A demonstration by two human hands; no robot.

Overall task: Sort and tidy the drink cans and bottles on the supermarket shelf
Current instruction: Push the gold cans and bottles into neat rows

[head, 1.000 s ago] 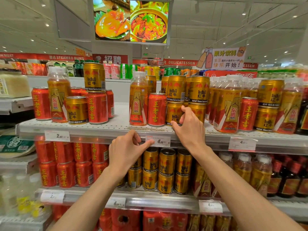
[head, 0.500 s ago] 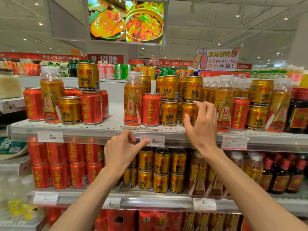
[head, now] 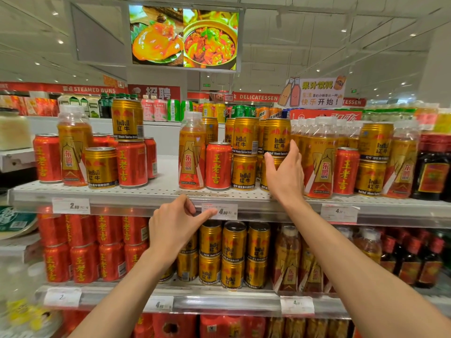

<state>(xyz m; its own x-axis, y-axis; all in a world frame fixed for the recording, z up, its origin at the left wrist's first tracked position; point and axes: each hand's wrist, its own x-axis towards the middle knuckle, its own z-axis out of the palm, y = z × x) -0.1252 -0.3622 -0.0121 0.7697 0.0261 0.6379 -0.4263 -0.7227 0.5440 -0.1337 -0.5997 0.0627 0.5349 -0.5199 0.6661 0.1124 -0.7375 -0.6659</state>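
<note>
The right hand (head: 285, 175) is raised in front of the top shelf with its fingers straight and spread, thumb out to the left, the palm facing the stacked gold Red Bull cans (head: 276, 137). Its fingertips reach the upper can's right side and its thumb lies near the seam between upper and lower can; whether skin actually touches metal cannot be told. It grips nothing. The left hand (head: 174, 224) is lower, at the front edge of the white perforated metal shelf (head: 161, 190), fingers loosely curled, thumb and forefinger extended toward the white paper price tag (head: 219, 211) on the rail, the fingertip at the tag's left edge. It holds nothing either.

Just left of the right hand stands a second two-high stack of gold cans (head: 244, 154), then a red Wanglaoji herbal tea can (head: 218, 165), then a clear plastic bottle of amber drink with an orange and gold label (head: 192, 152). To the right of the hand, a row of the same amber bottles (head: 322, 157) stands beside another red can (head: 345, 170) and more stacked gold cans (head: 373, 157).

Further left on the same shelf, well apart, is a mixed group: red cans (head: 131, 163), one amber bottle (head: 73, 150), a single gold can (head: 101, 167) at the front and another gold can (head: 127, 119) perched on top of red ones.

The shelf below carries red cans (head: 83, 247) at left, gold cans (head: 233, 254) in the middle behind the left forearm, and bottles at right. A hanging screen showing food dishes (head: 184, 36) is overhead.
</note>
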